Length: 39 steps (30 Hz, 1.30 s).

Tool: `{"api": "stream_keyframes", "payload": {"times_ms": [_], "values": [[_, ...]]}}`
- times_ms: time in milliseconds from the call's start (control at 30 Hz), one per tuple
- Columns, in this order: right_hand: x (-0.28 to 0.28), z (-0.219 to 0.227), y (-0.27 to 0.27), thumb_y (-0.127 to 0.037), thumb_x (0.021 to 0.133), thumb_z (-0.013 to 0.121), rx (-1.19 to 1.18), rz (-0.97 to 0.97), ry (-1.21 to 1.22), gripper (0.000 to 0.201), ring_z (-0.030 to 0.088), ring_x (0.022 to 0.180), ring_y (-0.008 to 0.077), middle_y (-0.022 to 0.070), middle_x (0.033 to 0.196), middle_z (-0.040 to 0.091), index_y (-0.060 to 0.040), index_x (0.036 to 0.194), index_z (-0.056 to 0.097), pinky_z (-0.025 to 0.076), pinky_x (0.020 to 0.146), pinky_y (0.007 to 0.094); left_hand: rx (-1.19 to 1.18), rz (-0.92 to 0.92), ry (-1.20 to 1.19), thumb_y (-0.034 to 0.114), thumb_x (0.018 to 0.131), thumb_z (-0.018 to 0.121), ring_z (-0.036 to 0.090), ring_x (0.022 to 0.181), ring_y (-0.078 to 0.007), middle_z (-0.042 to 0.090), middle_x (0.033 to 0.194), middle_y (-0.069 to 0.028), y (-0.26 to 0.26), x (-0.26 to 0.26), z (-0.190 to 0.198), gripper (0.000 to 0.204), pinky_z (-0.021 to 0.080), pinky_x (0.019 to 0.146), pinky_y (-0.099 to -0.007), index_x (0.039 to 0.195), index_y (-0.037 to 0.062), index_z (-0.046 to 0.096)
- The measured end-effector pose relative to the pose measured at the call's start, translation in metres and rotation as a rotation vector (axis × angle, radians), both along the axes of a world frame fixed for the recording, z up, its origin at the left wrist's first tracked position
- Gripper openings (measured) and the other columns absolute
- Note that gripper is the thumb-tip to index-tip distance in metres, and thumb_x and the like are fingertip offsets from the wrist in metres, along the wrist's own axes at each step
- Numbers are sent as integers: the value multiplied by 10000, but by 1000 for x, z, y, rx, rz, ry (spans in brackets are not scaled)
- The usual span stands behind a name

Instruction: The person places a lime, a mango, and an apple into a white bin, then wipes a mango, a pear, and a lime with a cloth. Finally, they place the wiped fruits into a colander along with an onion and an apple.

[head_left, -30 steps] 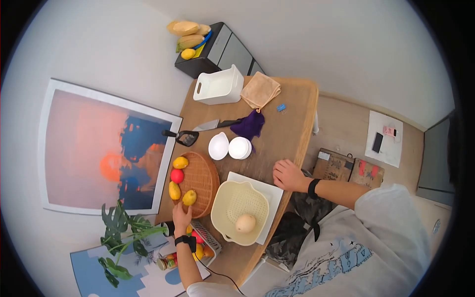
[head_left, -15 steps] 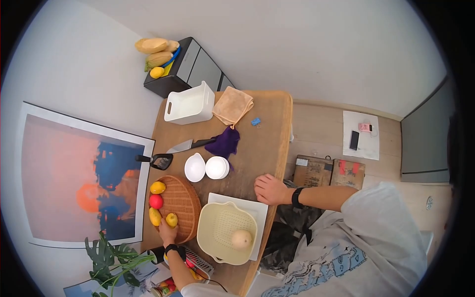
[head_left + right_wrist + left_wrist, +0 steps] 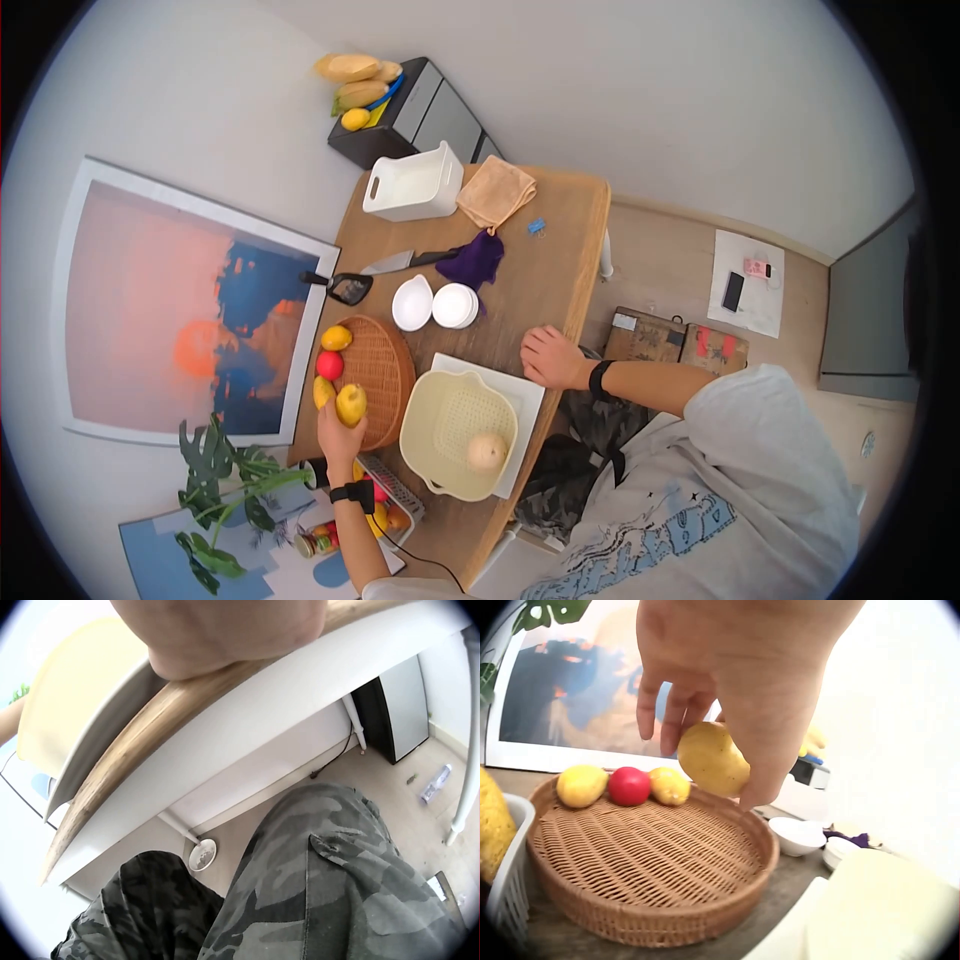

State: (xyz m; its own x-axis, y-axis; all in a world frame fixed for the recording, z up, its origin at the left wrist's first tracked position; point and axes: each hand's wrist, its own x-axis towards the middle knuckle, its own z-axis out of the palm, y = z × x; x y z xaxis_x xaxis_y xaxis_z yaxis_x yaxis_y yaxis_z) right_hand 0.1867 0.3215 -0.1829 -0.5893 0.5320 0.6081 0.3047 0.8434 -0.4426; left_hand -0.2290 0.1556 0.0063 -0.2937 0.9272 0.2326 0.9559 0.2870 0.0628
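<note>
My left hand pinches a yellow fruit above the round wicker basket. In the left wrist view the thumb and fingers of the hand are round the fruit, which hangs clear of the woven bottom. Two other yellow fruits lie along the basket's far rim with a red one between them. My right hand rests on the table's edge with relaxed fingers, holding nothing; the right wrist view shows only part of it.
Beside the basket, a cream colander with a round pale fruit stands on a white board. Farther along are white bowls, a knife, a purple cloth and a white bin. A grey basket of fruit stands nearby.
The left hand has lifted the yellow fruit up from the wicker basket. The right hand stays on the table's edge. The head view has shifted between frames.
</note>
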Motion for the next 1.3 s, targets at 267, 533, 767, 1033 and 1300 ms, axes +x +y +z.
{"api": "stream_keyframes", "payload": {"times_ms": [267, 533, 767, 1033, 1300], "values": [[1, 6, 2, -199, 862, 653, 3, 22, -6, 156, 568, 1031, 321, 123, 988, 599, -47, 892, 630, 454, 914, 443, -44, -211, -100, 220, 704, 910, 604, 1113, -409, 634, 1173, -212, 1, 118, 31, 619, 510, 970, -474, 1204, -12, 626], [3, 11, 1, -152, 863, 664, -77, 62, -46, 146, 562, 1066, 366, 152, 1017, 602, -23, 923, 633, 448, 914, 470, -71, -304, -94, 344, 751, 878, 503, 1326, -417, 577, 1345, -206, -14, 163, -8, 591, 418, 1062, -524, 1188, 24, 639], [-1, 10, 3, -141, 830, 682, -85, 54, -60, 117, 573, 1085, 357, 125, 1009, 614, -54, 893, 636, 448, 929, 485, 89, -116, -35, 241, 833, 804, 572, 1202, -394, 611, 1267, -195, -19, 110, 10, 433, 480, 977, -492, 1173, 21, 649], [2, 9, 4, -106, 809, 686, -97, 61, -48, 105, 603, 1042, 352, 118, 1003, 624, -55, 876, 624, 466, 874, 480, 34, 417, 67, 286, 863, 756, 548, 1247, -403, 587, 1315, -202, -8, -93, -69, 562, 472, 986, -530, 1340, 52, 572], [3, 20, 2, -89, 791, 674, -125, 39, -75, 92, 612, 1017, 332, 110, 987, 628, -55, 858, 621, 475, 838, 445, -157, 694, 47, 398, 842, 788, 533, 1313, -383, 604, 1341, -172, 36, -176, -113, 719, 453, 1046, -569, 1422, 86, 499]]}}
